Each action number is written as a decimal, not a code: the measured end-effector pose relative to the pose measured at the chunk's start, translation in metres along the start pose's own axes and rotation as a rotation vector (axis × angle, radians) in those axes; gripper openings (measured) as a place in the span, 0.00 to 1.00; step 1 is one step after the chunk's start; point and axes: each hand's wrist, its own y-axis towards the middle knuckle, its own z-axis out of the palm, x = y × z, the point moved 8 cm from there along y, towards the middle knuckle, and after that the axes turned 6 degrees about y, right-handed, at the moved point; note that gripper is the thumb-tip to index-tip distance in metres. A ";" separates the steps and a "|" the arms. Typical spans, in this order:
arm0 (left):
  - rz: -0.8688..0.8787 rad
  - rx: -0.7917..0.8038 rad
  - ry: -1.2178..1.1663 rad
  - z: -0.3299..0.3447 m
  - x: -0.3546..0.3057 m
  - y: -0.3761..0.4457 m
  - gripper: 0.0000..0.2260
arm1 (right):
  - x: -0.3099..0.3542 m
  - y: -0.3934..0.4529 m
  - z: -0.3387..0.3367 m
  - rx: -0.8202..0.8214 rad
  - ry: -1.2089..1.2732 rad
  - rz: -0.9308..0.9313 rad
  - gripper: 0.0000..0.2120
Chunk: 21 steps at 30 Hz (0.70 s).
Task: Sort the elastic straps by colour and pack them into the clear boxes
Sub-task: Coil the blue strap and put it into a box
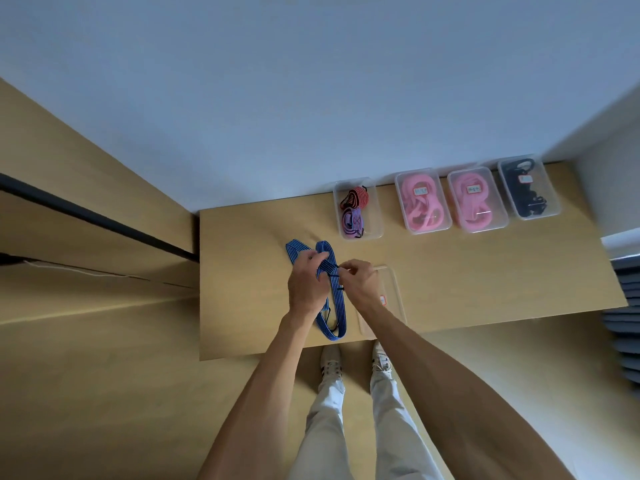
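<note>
Though labelled, box tags point(420, 191) too blurred

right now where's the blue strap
In the head view the blue strap lies looped on the table's near-left part, held by the left hand and right hand, just left of a clear lid.

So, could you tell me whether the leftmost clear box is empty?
No: the leftmost clear box holds a red strap and a purple strap.

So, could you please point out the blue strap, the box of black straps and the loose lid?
blue strap point(337, 306): head view, its straight run below the hands.
box of black straps point(529, 188): head view, its middle.
loose lid point(393, 289): head view, its right part.
</note>
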 end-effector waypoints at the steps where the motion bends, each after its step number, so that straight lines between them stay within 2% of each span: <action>1: 0.034 -0.001 0.015 -0.007 -0.008 0.002 0.19 | 0.013 -0.002 -0.003 -0.002 0.018 -0.021 0.08; 3: 0.110 -0.018 0.027 -0.025 -0.024 0.008 0.18 | 0.042 -0.007 -0.009 -0.008 0.036 -0.078 0.08; 5: 0.135 0.014 -0.064 -0.042 -0.036 0.014 0.15 | 0.073 -0.011 -0.016 -0.006 0.043 -0.141 0.08; 8: 0.077 0.129 -0.255 -0.073 -0.052 0.026 0.12 | 0.118 -0.021 -0.029 0.034 0.075 -0.222 0.09; 11: 0.036 0.122 -0.379 -0.111 -0.070 0.037 0.07 | 0.157 -0.032 -0.045 0.049 0.271 -0.274 0.15; 13: -0.009 0.054 -0.545 -0.139 -0.079 0.042 0.08 | 0.175 -0.042 -0.046 0.142 0.365 -0.248 0.19; 16: -0.063 -0.145 -0.703 -0.184 -0.088 0.047 0.06 | 0.196 -0.067 -0.030 0.385 0.335 -0.283 0.13; 18: -0.077 -0.315 -0.617 -0.211 -0.091 0.047 0.04 | 0.199 -0.078 -0.022 0.440 0.159 -0.305 0.08; 21: -0.004 -0.460 -0.323 -0.241 -0.102 0.043 0.06 | 0.210 -0.088 -0.020 0.385 -0.112 -0.388 0.16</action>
